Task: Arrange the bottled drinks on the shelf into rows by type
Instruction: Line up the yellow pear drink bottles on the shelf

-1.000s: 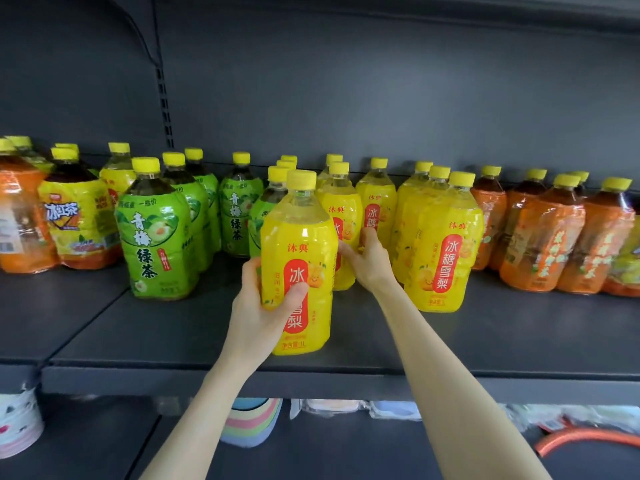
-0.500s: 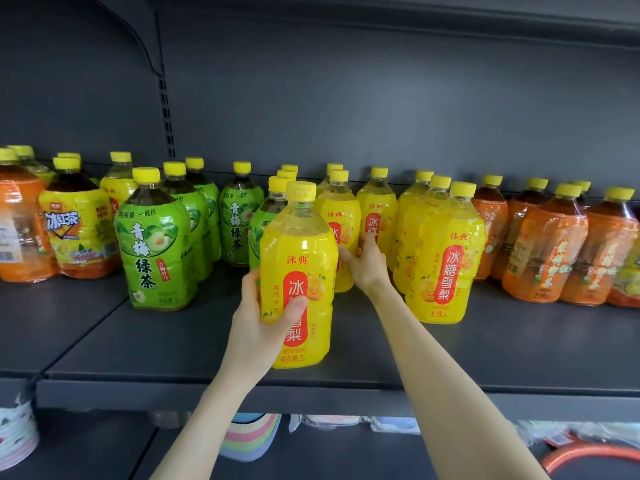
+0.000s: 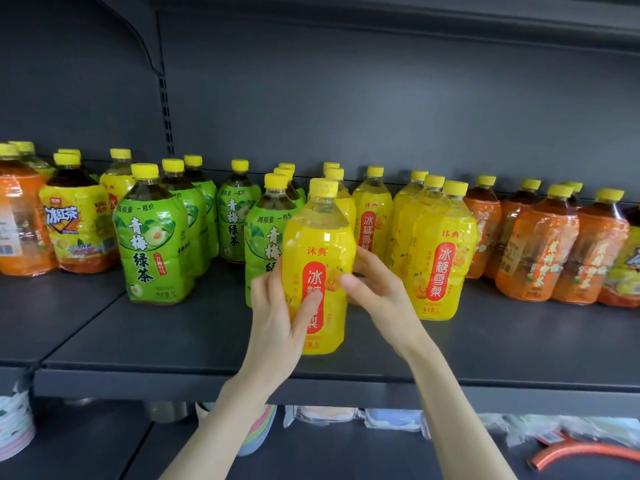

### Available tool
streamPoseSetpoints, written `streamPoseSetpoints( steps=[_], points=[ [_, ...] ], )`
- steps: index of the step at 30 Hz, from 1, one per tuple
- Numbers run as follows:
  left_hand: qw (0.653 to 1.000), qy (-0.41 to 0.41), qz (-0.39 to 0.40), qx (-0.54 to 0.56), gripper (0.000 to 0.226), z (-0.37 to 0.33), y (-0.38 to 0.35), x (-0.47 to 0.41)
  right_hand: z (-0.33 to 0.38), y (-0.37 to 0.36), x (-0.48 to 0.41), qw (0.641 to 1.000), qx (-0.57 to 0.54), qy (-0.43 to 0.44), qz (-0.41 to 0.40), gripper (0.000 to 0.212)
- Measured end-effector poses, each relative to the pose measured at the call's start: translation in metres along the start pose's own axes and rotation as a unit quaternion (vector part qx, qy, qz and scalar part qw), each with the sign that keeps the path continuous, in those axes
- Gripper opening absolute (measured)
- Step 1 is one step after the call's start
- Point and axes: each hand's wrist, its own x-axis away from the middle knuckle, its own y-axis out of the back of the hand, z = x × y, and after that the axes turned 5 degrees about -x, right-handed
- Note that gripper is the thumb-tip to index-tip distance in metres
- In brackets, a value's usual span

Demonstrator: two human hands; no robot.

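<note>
I see a yellow pear-drink bottle with a red label and yellow cap, upright near the front of the dark shelf. My left hand grips its left side, thumb across the label. My right hand holds its right side, thumb on the front. It stands in front of the green plum-tea bottles and just left of the row of matching yellow bottles. Orange-labelled tea bottles fill the right end of the shelf.
At the far left stand an iced black tea bottle and an orange bottle. The shelf below holds pastel bowls, wrapped packs and an orange hose. Bare shelf lies along the front edge.
The yellow bottle has shifted right and back toward the yellow row. My right hand left the bottle behind and came onto the held bottle's right side.
</note>
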Motion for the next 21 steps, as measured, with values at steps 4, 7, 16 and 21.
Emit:
streamPoseSetpoints(
  steps=[4,7,16,21],
  points=[
    [0.993,-0.012,0.040,-0.108,0.085,-0.007,0.005,-0.019,-0.006,0.010,-0.005,1.000,0.015,0.012,-0.024,0.050],
    [0.982,-0.098,-0.026,-0.162,0.085,-0.022,0.021,-0.038,-0.013,0.012,-0.012,0.998,0.035,-0.001,-0.054,0.055],
    [0.904,-0.230,0.041,-0.359,0.083,-0.032,0.026,-0.088,-0.022,0.013,-0.012,0.987,0.149,-0.007,-0.060,0.073],
    [0.881,-0.234,0.040,-0.409,0.084,-0.024,0.022,-0.097,-0.026,0.009,-0.021,0.982,0.171,0.001,-0.076,0.077]
  ],
)
